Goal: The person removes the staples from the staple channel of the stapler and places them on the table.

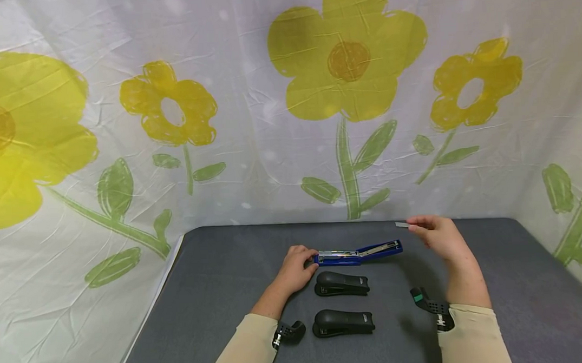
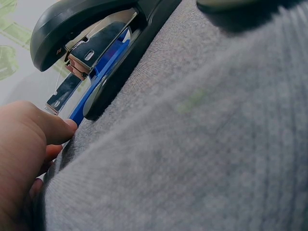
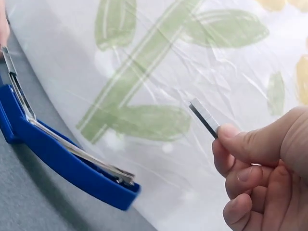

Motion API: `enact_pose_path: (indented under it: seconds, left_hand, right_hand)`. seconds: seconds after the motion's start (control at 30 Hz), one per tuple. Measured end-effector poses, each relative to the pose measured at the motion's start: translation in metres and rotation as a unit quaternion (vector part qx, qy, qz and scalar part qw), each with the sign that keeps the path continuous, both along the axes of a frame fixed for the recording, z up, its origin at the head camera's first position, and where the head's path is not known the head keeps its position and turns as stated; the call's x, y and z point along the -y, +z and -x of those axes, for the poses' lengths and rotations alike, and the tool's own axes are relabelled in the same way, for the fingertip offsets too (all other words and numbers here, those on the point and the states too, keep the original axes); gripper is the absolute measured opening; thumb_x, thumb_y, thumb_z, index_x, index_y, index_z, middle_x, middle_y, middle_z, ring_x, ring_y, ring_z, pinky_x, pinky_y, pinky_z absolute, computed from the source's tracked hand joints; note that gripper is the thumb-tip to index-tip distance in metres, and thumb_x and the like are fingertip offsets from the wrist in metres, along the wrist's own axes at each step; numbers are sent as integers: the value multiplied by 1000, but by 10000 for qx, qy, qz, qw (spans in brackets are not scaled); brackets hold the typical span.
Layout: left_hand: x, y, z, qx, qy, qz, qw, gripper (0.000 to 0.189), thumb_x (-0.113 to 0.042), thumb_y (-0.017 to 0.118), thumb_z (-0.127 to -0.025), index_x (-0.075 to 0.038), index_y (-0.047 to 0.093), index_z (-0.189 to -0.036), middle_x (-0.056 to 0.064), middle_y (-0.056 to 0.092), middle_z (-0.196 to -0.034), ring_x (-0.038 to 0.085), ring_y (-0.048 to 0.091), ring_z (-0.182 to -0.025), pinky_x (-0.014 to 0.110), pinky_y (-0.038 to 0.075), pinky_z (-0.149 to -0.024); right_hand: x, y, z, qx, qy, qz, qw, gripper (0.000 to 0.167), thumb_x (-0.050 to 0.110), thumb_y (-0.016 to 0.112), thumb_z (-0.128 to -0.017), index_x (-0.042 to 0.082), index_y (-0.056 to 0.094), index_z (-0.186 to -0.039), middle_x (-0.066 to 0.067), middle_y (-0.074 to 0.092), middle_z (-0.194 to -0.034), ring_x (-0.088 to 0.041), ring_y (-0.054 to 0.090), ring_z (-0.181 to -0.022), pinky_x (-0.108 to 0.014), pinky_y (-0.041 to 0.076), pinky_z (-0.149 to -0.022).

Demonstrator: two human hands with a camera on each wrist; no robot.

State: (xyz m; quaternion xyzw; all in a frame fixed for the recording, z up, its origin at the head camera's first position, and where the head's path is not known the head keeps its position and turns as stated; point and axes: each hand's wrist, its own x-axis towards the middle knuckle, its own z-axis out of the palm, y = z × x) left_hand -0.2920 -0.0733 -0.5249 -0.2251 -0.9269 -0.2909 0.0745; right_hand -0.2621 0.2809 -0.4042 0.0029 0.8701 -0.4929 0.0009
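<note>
A blue stapler [image 1: 338, 261] lies opened wide on the grey table, its top arm [image 3: 82, 166] swung out to the right and its metal channel exposed. My left hand [image 1: 295, 269] holds the left end of its base, the thumb [image 2: 60, 129] against the blue edge in the left wrist view. Between thumb and index finger, my right hand [image 1: 437, 237] pinches a strip of staples [image 3: 204, 118], whose free end points left. That strip is raised beyond the stapler's right end, apart from it.
Two black staplers, one nearer the blue one [image 1: 341, 284] and one closer to me [image 1: 343, 322], lie in a column on the grey table [image 1: 219, 325]. A white cloth [image 1: 251, 167] with yellow flowers hangs behind the table's far edge.
</note>
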Motion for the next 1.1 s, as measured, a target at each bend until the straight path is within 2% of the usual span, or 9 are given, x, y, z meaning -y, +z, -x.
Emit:
enact_pose_path:
  seconds: [0.07, 0.17, 0.63, 0.73, 0.8, 0.9, 1.1]
  left_hand:
    - [0, 0, 0, 18, 2, -15, 10000, 26, -18, 71, -99, -10, 72, -124, -2, 55, -94, 23, 50, -110, 43, 42, -93]
    - [0, -1, 0, 13, -17, -40, 10000, 26, -17, 71, -99, -10, 72, -123, -2, 55, -94, 24, 50, -111, 43, 42, -93]
    - [0, 0, 0, -34, 21, -50, 10000, 26, -17, 71, -99, -10, 72, -123, -1, 56, -95, 24, 51, -110, 44, 42, -93]
    - [0, -1, 0, -66, 19, -53, 10000, 25, -16, 71, -98, -9, 73, -122, -1, 56, -94, 24, 50, -109, 44, 43, -92]
    - [0, -1, 1, -75, 21, -49, 10000, 25, -16, 72, -98, -9, 73, -121, -2, 56, -93, 24, 50, -109, 44, 43, -92]
    - [0, -2, 2, -57, 21, -36, 10000, 25, -16, 72, -98, -9, 73, -122, -1, 56, -93, 24, 50, -109, 43, 43, -92]
    - [0, -2, 3, 18, 6, -26, 10000, 26, -17, 71, -98, -10, 72, -123, -2, 56, -95, 24, 50, -111, 43, 43, -93]
  right_hand:
    - [-4, -2, 0, 24, -79, -13, 10000, 38, 20, 56, -108, -5, 60, -136, -11, 57, -106, -21, 47, -73, -34, 42, -67]
    - [-10, -5, 0, 19, -176, -22, 9998, 38, 20, 55, -108, -5, 59, -137, -14, 57, -110, -24, 49, -76, -36, 43, -69]
    - [-32, -17, -1, 160, -596, -173, 9979, 35, 17, 55, -108, -8, 60, -132, -14, 57, -103, -26, 50, -81, -37, 42, -69]
    - [-35, -22, 0, 267, -618, -248, 9974, 35, 17, 54, -108, -9, 59, -131, -20, 59, -112, -30, 52, -91, -42, 43, -76]
    - [-37, -26, 0, 369, -604, -253, 9972, 36, 17, 54, -108, -9, 58, -132, -26, 57, -122, -36, 52, -102, -51, 44, -84]
    - [-40, -33, 3, 488, -586, -271, 9967, 36, 17, 54, -108, -9, 58, -132, -31, 53, -132, -43, 49, -115, -60, 40, -95]
    - [-44, -48, 8, 415, -442, -497, 9969, 33, 13, 55, -106, -13, 60, -126, -34, 55, -128, -44, 51, -111, -60, 41, -93]
